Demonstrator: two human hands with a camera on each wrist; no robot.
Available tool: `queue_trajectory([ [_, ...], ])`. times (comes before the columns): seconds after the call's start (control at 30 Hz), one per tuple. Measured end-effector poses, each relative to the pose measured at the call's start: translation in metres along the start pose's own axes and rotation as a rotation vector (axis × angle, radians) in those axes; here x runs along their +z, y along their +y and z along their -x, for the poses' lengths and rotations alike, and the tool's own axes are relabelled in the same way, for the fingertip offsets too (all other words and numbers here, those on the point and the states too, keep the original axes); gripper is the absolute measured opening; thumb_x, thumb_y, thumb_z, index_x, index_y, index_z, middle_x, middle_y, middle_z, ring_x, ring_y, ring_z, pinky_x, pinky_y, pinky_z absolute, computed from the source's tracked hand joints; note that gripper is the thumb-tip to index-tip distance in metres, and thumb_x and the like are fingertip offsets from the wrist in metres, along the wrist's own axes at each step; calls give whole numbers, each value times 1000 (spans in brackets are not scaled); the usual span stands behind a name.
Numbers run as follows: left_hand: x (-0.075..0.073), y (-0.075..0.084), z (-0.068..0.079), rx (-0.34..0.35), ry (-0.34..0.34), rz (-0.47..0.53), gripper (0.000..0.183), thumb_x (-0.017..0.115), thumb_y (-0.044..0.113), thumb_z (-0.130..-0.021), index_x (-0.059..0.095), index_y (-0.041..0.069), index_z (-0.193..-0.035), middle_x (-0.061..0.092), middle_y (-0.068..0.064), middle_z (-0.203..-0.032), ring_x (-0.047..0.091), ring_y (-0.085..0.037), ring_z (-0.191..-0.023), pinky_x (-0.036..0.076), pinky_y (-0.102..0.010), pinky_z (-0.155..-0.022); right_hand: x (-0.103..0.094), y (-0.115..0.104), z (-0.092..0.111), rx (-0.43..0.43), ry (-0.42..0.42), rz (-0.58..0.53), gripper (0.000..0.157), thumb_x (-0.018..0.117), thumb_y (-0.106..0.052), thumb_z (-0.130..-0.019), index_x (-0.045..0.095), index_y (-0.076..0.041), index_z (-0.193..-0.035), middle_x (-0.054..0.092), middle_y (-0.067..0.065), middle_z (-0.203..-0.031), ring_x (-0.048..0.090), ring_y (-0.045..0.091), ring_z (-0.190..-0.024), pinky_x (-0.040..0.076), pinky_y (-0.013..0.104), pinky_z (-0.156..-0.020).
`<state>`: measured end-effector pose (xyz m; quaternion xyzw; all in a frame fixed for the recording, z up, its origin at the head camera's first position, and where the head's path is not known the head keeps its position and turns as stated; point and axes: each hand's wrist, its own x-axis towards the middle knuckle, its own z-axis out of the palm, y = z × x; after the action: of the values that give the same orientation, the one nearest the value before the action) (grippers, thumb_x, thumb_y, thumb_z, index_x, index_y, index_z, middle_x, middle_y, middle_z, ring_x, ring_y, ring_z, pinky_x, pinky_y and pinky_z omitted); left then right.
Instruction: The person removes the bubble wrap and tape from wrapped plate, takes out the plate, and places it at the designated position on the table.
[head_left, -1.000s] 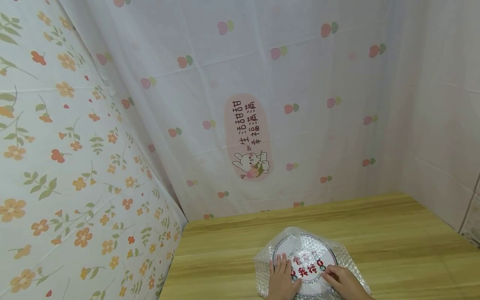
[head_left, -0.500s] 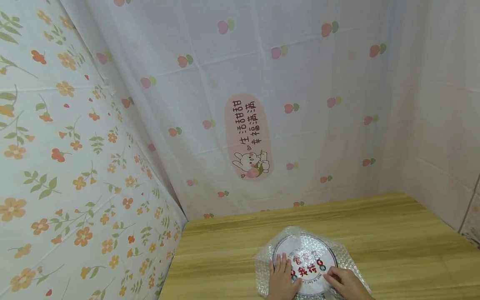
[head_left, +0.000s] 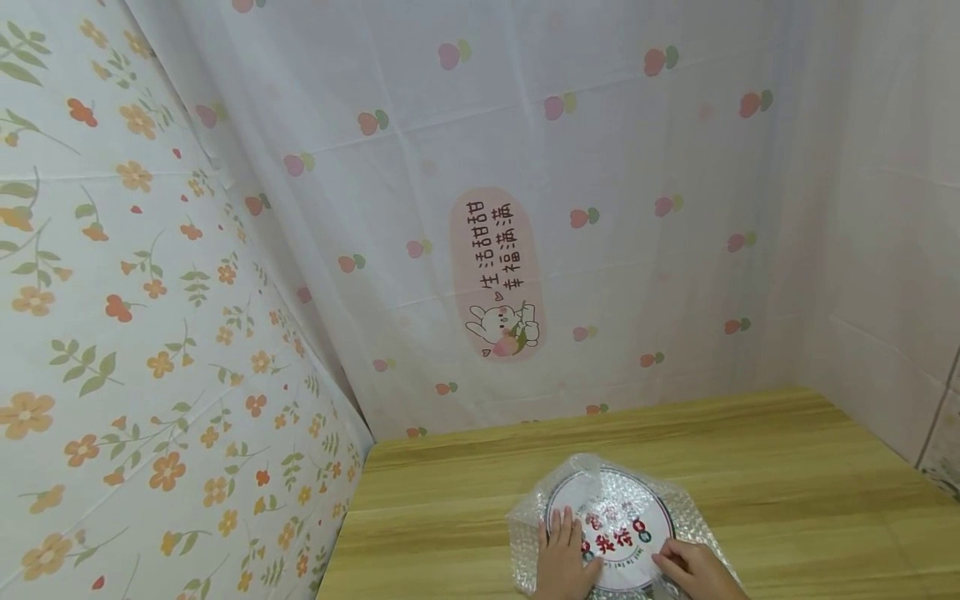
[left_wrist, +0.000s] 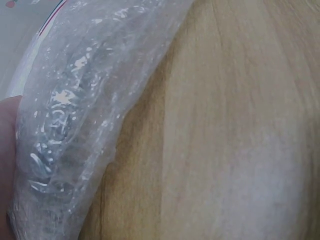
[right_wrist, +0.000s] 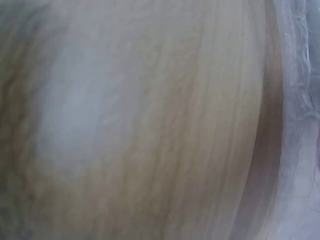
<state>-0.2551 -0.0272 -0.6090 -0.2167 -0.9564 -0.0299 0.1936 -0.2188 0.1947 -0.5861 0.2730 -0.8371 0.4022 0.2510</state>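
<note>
My left hand [head_left: 564,560], fingers straight, steadies the round white red-lettered disc [head_left: 613,527]; my right hand [head_left: 693,571] seemingly pinches clear plastic bubble wrap [head_left: 686,504], likely needing a gentle pull next.

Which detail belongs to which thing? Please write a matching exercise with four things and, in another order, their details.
1. White round disc
2. Clear bubble-wrap plastic
3. Bare left hand
4. Bare right hand

A. At the disc's right side, fingers curled
B. Extends past the disc's rim
C. Bears red characters
D. On the disc's left side, fingers straight

Pairs: 1-C, 2-B, 3-D, 4-A
</note>
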Motion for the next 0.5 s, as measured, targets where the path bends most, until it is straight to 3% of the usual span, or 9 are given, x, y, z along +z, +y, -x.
queue_trajectory([
  [0.5,5,1,1,-7,61,-8,60,51,53,-77,59,9,-117,48,-7,-128,40,-24,-120,26,-41,-94,-7,0,7,84,-84,-71,23,62,-1,-78,50,-16,-65,34,-23,-58,31,-9,-50,30,15,-40],
])
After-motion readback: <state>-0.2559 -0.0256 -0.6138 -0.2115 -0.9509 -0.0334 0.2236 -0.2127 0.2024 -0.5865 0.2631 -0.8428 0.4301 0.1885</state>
